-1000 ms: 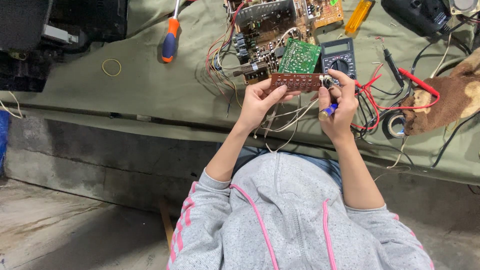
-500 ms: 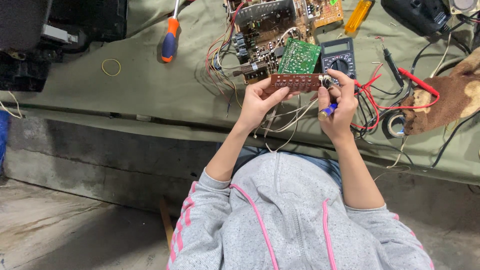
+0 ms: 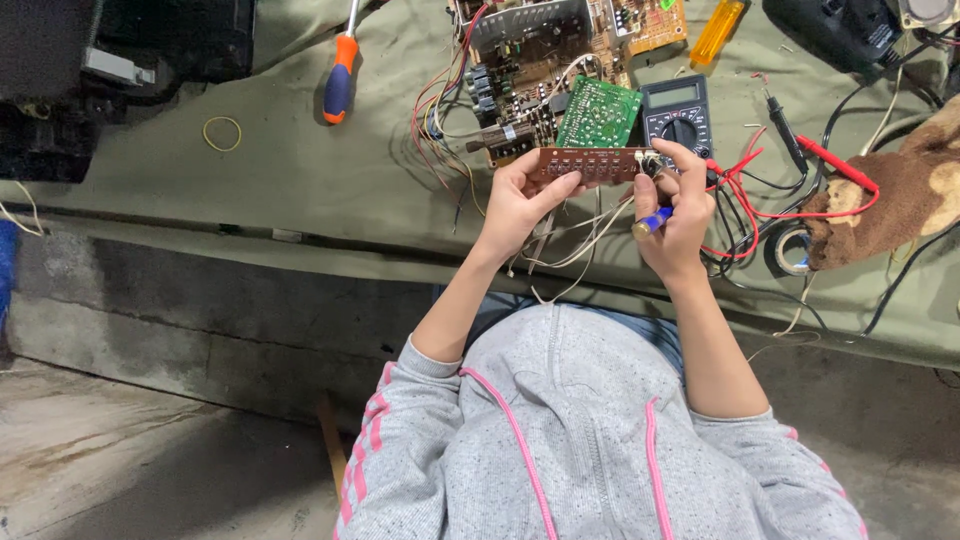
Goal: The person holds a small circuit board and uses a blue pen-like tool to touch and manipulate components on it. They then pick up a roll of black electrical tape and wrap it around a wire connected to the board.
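Barely shifting since a second ago: left hand [image 3: 520, 205] still gripping the narrow brown circuit strip [image 3: 590, 165] above the tabletop [image 3: 300, 190]; right hand [image 3: 675, 215] still closed around a blue-handled tool [image 3: 652, 222], working at the strip's right end.

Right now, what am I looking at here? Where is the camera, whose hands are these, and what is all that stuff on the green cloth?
No machine here: a camera worn on a person's head looks down at their own two hands. The left hand holds a narrow brown circuit strip; the right hand touches its end and grips a blue-handled tool. On the green cloth lie a large circuit board, a multimeter with red leads, an orange-handled screwdriver and a rubber band.
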